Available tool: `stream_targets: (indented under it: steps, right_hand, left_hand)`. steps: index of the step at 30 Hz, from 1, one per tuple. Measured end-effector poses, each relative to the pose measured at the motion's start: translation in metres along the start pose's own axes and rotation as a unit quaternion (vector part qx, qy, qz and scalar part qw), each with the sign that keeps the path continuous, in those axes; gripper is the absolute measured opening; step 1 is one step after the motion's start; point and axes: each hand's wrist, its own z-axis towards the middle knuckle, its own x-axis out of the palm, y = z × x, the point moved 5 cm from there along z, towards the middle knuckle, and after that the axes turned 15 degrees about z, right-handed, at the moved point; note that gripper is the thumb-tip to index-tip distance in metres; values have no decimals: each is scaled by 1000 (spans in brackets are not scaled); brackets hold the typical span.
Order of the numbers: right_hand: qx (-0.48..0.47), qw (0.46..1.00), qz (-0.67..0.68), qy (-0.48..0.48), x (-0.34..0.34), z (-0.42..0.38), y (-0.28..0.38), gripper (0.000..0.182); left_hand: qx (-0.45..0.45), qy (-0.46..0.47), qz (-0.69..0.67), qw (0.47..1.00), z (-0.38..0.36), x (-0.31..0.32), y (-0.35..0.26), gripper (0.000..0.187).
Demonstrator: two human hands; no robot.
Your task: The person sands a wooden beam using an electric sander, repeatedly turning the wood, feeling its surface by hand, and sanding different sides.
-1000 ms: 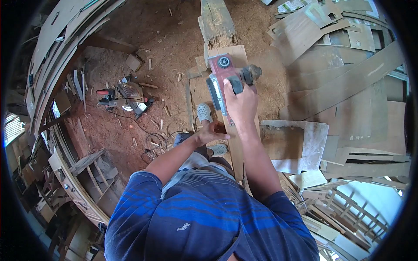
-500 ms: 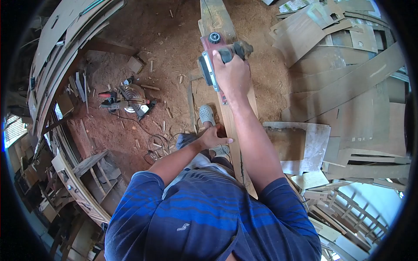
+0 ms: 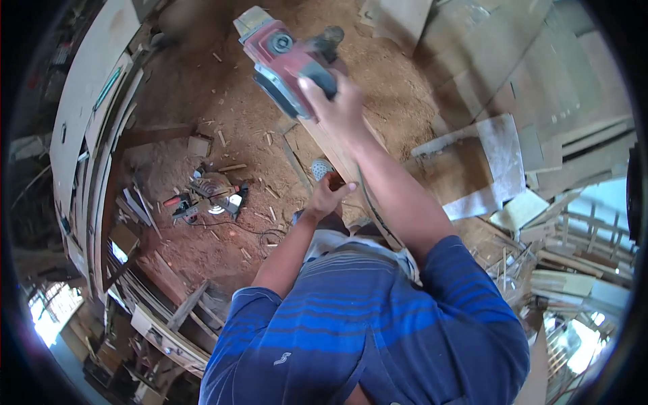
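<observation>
My right hand is wrapped round the rear handle of a red electric hand planer. The planer sits on a long wooden plank that runs from my body towards the upper left. A short pale piece of the plank shows past the planer's front; the planer hides the stretch beneath it. Nearer to me, my left hand grips the plank's left edge. Its thumb lies on the top face, and the other fingers are partly hidden at the side. The planer and right hand are slightly blurred.
On the dusty, chip-strewn floor stands a circular-bladed power saw with a cable. Sheets of board lean along the left. Flat board offcuts lie to the right. A shoe shows beside the plank.
My right hand has moved the planer forward along the plank, farther from my left hand. The view has turned, so the plank now slants to the upper left. My left hand stays at the plank's edge.
</observation>
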Motion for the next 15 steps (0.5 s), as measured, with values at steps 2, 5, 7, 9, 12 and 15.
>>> stream_targets:
  steps: [2, 5, 7, 9, 12, 15]
  right_hand:
    - [1, 1000, -8, -4, -79, -53, 37, 48]
    - [79, 991, -100, -38, -205, -148, 88, 43]
    - [133, 977, -153, -64, -273, -205, 104, 41]
    - [169, 962, -182, -110, -328, -267, 113, 40]
    - [222, 928, -238, -181, -400, -364, 120, 38]
    - [239, 903, -270, -232, -438, -444, 128, 37]
  left_hand:
    - [16, -13, -22, 1000, -12, -1, -23, 75]
    - [131, -219, 326, 910, -39, -8, -71, 98]
    - [232, -284, 459, 809, -40, -3, -81, 107]
    - [200, -257, 544, 773, -33, 11, -80, 109]
    - [139, -223, 668, 696, -32, 45, -77, 108]
    - [115, -146, 773, 607, -38, 95, -75, 106]
